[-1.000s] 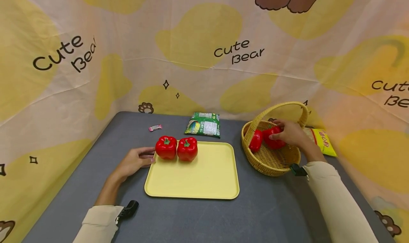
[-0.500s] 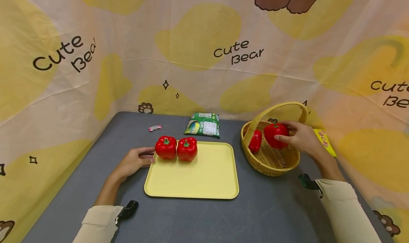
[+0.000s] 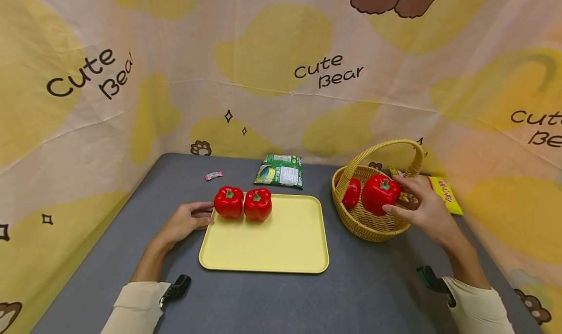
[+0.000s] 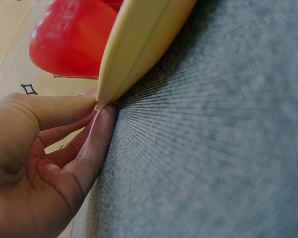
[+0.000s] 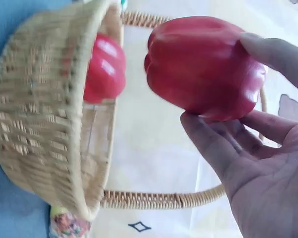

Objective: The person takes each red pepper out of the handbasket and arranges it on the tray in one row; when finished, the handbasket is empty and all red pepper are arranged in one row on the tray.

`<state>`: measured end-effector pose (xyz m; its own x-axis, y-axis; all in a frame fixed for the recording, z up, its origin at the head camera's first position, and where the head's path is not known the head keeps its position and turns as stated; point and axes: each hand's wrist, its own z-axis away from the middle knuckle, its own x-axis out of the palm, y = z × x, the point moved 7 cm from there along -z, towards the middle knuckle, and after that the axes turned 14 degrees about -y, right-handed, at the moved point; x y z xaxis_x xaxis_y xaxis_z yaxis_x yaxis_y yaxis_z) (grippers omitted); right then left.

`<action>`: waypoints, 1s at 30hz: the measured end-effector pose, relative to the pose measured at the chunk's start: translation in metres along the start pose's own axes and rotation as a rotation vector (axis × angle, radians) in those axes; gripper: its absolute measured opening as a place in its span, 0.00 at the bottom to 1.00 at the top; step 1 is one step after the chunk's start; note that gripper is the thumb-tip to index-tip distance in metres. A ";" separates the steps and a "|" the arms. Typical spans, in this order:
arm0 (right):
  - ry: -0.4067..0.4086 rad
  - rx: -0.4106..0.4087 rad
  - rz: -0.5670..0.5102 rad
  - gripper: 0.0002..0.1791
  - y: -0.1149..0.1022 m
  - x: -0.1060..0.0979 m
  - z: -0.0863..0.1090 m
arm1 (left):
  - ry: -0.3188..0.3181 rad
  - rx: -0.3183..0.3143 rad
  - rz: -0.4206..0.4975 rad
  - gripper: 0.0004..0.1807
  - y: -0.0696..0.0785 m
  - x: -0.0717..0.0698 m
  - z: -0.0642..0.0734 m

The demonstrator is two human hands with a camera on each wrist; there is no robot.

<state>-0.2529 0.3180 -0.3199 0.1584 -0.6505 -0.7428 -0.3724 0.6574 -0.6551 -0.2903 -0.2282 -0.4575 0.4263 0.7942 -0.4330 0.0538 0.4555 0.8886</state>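
My right hand (image 3: 428, 209) grips a red bell pepper (image 3: 378, 195) between thumb and fingers. In the right wrist view that bell pepper (image 5: 203, 67) hangs above the rim of the wicker basket (image 5: 39, 99), beneath the handle. A second red pepper (image 3: 351, 193) lies inside the basket at its left. My left hand (image 3: 184, 223) pinches the left edge of the yellow tray (image 3: 281, 248), thumb above and fingers below, as the left wrist view shows. Two more red peppers, a left one (image 3: 228, 203) and a right one (image 3: 257, 205), stand side by side in the tray's far left corner.
Behind the tray lies a green snack packet (image 3: 279, 171). A small pink wrapped candy (image 3: 213, 175) is on the grey table (image 3: 272, 304) at the back left. Right of the basket rests a yellow packet (image 3: 445, 195). A printed cloth (image 3: 263, 80) hangs behind the table.
My right hand has lifted a bell pepper up from the basket's inside and drawn it slightly nearer. The left hand and the tray have stayed in place.
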 end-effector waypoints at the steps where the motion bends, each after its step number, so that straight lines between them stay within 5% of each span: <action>1: 0.002 -0.017 -0.010 0.40 -0.002 0.002 0.003 | -0.001 0.000 -0.001 0.30 0.000 0.000 0.000; 7: -0.037 -0.128 -0.163 0.39 -0.018 0.019 0.010 | -0.006 0.011 0.009 0.30 0.001 0.000 -0.001; 13: -0.085 -0.181 -0.165 0.41 -0.032 0.039 0.003 | -0.013 0.027 0.021 0.30 0.000 0.000 -0.001; 30: -0.200 -0.181 -0.173 0.40 -0.048 0.102 -0.048 | -0.010 0.017 0.017 0.30 0.000 0.000 0.000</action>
<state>-0.2630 0.2022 -0.3577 0.4033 -0.6471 -0.6469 -0.4783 0.4536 -0.7520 -0.2904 -0.2285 -0.4573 0.4366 0.7976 -0.4162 0.0619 0.4349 0.8983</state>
